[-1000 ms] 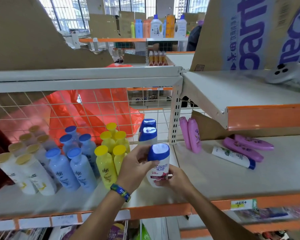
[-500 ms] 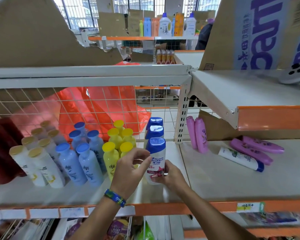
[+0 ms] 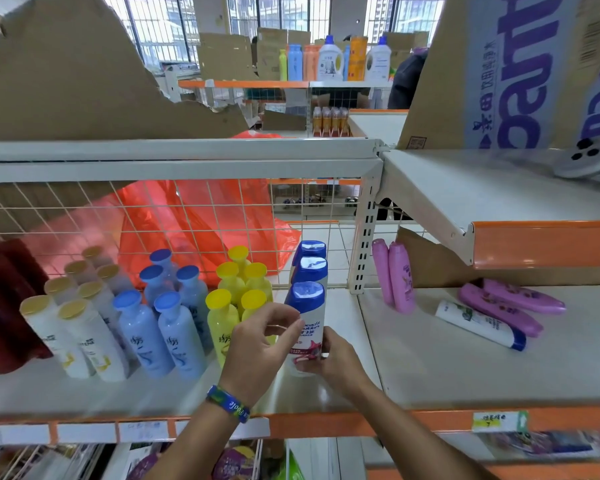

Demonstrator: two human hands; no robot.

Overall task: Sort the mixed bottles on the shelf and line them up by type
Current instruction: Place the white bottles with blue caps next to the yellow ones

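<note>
"Shelf (image 3: 430, 372) contents, then?"
"Five blue bottles (image 3: 139, 337), five yellow bottles (image 3: 222, 323), three blue-capped white bottles (image 3: 312, 270) filed front to back. Left hand (image 3: 260, 344) and right hand (image 3: 335, 358) clasped the front bottle (image 3: 309, 323), upright near the front edge."
"Purple bottles (image 3: 400, 282)?"
"Two stood, two lay."
</note>
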